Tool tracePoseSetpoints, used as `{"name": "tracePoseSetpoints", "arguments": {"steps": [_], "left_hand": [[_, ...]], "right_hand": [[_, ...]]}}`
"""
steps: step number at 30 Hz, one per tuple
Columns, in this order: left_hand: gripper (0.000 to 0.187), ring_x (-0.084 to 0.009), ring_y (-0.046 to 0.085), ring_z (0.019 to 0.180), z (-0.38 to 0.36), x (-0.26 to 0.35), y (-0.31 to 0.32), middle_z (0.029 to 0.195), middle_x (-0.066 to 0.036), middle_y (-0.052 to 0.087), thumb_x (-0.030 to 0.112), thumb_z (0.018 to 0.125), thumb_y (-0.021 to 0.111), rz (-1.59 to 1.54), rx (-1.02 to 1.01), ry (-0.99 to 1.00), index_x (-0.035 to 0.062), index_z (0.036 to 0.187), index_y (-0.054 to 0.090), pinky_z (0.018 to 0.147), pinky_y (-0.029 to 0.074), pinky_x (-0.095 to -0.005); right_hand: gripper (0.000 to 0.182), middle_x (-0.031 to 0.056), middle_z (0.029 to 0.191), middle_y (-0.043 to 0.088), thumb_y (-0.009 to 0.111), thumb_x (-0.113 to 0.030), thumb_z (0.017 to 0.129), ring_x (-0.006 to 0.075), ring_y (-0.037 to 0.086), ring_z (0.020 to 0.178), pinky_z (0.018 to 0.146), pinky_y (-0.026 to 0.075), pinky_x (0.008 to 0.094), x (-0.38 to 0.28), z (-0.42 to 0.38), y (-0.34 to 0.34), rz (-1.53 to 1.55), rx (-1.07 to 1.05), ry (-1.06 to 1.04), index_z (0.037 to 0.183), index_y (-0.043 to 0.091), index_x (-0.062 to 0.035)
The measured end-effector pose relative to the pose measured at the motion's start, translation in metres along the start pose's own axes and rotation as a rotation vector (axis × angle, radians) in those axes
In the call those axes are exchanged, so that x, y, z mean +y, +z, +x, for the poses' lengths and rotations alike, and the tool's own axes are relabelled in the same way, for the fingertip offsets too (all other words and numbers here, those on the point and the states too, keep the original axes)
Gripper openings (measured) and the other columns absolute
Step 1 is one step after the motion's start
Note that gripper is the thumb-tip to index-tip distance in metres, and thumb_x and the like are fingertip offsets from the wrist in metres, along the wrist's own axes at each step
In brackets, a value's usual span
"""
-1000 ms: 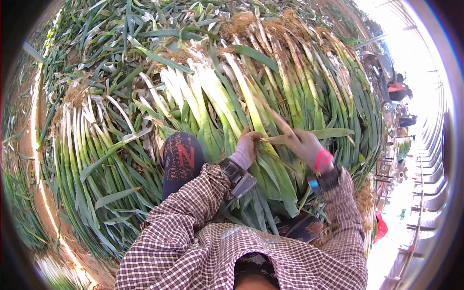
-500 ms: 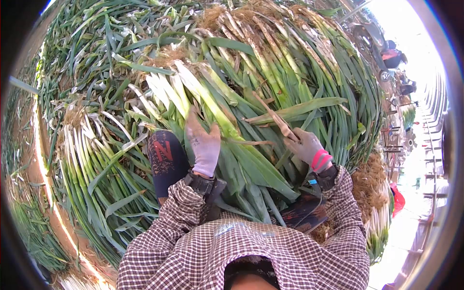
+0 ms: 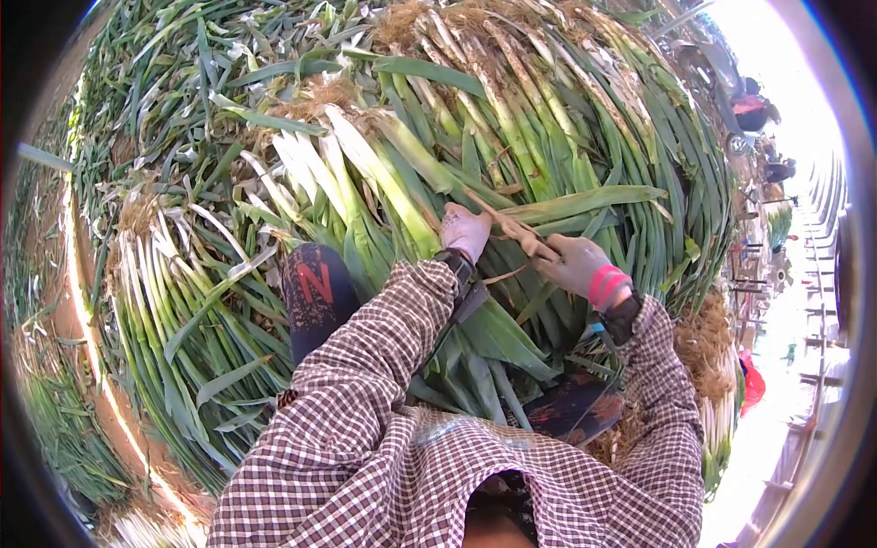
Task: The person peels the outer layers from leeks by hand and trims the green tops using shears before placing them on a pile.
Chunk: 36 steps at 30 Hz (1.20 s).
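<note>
My right hand, in a grey glove with a pink band, is closed on one end of a twisted dry tan leaf strip. Close beside the strip's other part is my gloved left hand, its fingers curled; what they hold is hidden. Both hands are over a bundle of leeks with white stalks and green leaves, lying across my lap. A wide yellow-green leaf lies just beyond the strip.
A large row of leeks with brown roots spreads behind the bundle. Another leek bundle lies at the left, near my knee. More roots and a red bag are at the right. A person is in the distance.
My left hand has moved right from the white stalks, and its spread fingers have curled in near the strip. My right hand still holds the strip, slightly lower and flatter.
</note>
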<state>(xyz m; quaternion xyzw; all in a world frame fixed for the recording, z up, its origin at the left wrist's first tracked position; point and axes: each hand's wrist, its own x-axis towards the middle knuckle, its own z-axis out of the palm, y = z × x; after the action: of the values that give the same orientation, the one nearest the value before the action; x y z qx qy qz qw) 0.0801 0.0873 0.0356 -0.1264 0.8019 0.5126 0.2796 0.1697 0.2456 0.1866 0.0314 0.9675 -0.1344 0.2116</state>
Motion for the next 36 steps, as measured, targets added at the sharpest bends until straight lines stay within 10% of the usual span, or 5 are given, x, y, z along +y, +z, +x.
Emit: {"name": "tracePoseSetpoints", "arguments": {"steps": [9,13,18,25,36], "left_hand": [[0.043,-0.0394,0.062,0.102,-0.013,-0.006,-0.005,0.114,-0.021,0.065,0.029,0.087,0.062,0.370,-0.047,0.444,-0.0004,0.119,0.059,0.090,0.050,-0.0430],[0.029,-0.0339,0.061,0.108,0.034,-0.007,-0.005,0.116,-0.016,0.066,0.020,0.087,0.055,0.765,0.327,0.900,0.0068,0.109,0.067,0.099,0.042,-0.0441],[0.034,-0.0273,0.061,0.111,0.026,0.016,-0.034,0.121,-0.012,0.061,0.023,0.091,0.056,1.114,-0.114,0.618,0.0122,0.122,0.057,0.090,0.049,-0.0396],[0.037,-0.0281,0.059,0.112,-0.012,0.004,-0.044,0.121,-0.012,0.059,0.020,0.090,0.059,1.181,-0.365,0.815,0.0105,0.126,0.055,0.094,0.050,-0.0406],[0.035,-0.0306,0.065,0.098,0.036,-0.022,-0.011,0.102,-0.024,0.065,0.017,0.081,0.066,0.065,-0.349,0.078,-0.0051,0.107,0.060,0.085,0.049,-0.0390]], "right_hand": [[0.063,0.0254,0.097,0.069,0.054,-0.061,0.087,0.0431,0.066,0.095,0.085,0.051,0.0463,-0.055,0.137,0.007,0.097,-0.142,-0.077,0.103,0.068,-0.0016],[0.069,0.0266,0.098,0.069,0.051,-0.065,0.088,0.0409,0.067,0.096,0.085,0.050,0.0466,-0.088,0.199,0.003,0.134,-0.070,-0.139,0.102,0.069,0.0001],[0.058,0.0252,0.091,0.069,0.056,-0.055,0.089,0.0385,0.068,0.087,0.077,0.050,0.0443,-0.089,0.183,-0.028,0.227,-0.172,-0.148,0.102,0.069,-0.0002],[0.038,0.0220,0.079,0.065,0.064,-0.043,0.086,0.0416,0.064,0.077,0.070,0.049,0.0473,-0.008,0.046,-0.021,-0.029,-0.072,-0.099,0.089,0.065,-0.0048],[0.038,0.0220,0.080,0.066,0.066,-0.037,0.086,0.0416,0.065,0.076,0.065,0.049,0.0482,0.004,0.022,-0.005,-0.134,0.146,-0.050,0.107,0.060,-0.0062]]}}
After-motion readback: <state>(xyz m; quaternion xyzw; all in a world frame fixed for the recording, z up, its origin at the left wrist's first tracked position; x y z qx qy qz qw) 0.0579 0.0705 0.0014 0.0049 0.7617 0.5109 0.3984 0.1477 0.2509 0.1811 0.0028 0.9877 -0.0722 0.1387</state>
